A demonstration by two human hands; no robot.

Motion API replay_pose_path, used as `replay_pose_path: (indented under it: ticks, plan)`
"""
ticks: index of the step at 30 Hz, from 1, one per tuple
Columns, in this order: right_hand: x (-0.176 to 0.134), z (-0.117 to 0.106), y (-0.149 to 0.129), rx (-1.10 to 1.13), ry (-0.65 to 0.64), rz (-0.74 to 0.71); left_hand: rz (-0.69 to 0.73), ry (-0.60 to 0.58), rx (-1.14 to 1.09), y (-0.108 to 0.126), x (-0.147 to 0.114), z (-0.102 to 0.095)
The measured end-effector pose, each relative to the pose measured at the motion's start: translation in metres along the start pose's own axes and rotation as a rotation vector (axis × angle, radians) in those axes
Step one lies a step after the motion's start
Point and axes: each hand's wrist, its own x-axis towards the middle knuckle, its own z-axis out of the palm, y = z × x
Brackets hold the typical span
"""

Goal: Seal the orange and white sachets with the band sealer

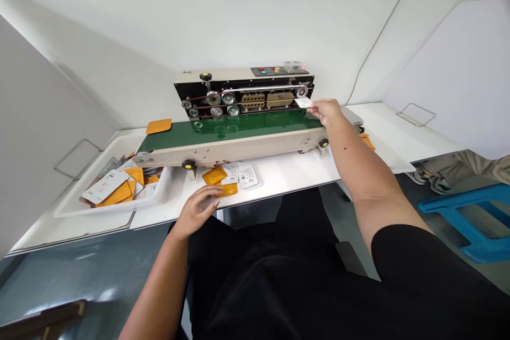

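Observation:
At the right end of a band sealing machine (pixel 263 87), my right hand (pixel 325 110) pinches a white sachet (pixel 303 102) by its edge. The sachet lies flat at the machine's rollers, above the green conveyor belt (pixel 255 123). My left hand (pixel 198 210) is open at the table's front edge, its fingertips at an orange sachet (pixel 228 189). I cannot tell whether they press on it. Another orange sachet (pixel 214 175) and a few white printed sachets (pixel 249 176) lie just behind.
A white plastic bin (pixel 74 210) at the left holds several orange and white sachets. One orange sachet (pixel 159 126) sits at the belt's left end. More orange shows behind the right end (pixel 367 141). A blue stool (pixel 470 218) and a person's shoes (pixel 438 183) are at the right.

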Motion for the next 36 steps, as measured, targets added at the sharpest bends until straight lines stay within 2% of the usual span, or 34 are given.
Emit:
replay_pose_path:
  ticks: [2,3,5,7,8,9,12,13,15,19,23,30,33,36]
  plan:
    - [-0.008,0.005,0.001,-0.067,-0.052,-0.038,0.025,0.019,0.070,-0.002,0.000,0.000]
    - [-0.017,0.005,0.004,-0.103,-0.022,-0.135,0.036,0.029,0.108,-0.004,0.000,0.001]
    - [-0.049,0.004,0.015,-0.185,0.101,-0.429,0.037,0.046,0.180,-0.008,0.002,0.004]
    - [-0.097,0.006,0.037,-0.293,0.108,-0.723,0.003,0.049,0.255,-0.011,0.005,0.010]
    - [-0.126,0.008,0.051,-0.362,0.013,-0.830,-0.019,0.041,0.296,-0.013,0.007,0.014]
    - [-0.156,0.013,0.066,-0.432,-0.169,-0.922,-0.042,0.030,0.338,-0.015,0.009,0.019]
    - [-0.239,0.035,0.112,-0.624,-0.842,-1.112,-0.106,0.003,0.448,-0.020,0.014,0.033]
    - [-0.260,0.044,0.125,-0.671,-0.995,-1.150,-0.129,-0.001,0.474,-0.022,0.015,0.037]
    - [-0.288,0.059,0.146,-0.749,-1.142,-1.191,-0.167,-0.007,0.511,-0.026,0.015,0.042]
    - [-0.298,0.072,0.167,-0.842,-1.130,-1.164,-0.167,0.019,0.561,-0.027,0.012,0.045]
    - [-0.291,0.065,0.168,-0.810,-1.072,-1.125,-0.105,0.098,0.562,-0.017,0.011,0.043]
    - [-0.293,0.059,0.168,-0.845,-1.011,-1.077,-0.173,0.072,0.502,-0.012,0.009,0.040]
    - [-0.293,0.060,0.171,-0.870,-1.005,-1.067,-0.174,0.181,0.451,-0.012,0.004,0.040]
    - [-0.292,0.059,0.174,-0.879,-1.001,-1.061,-0.175,0.349,0.378,-0.011,0.000,0.039]
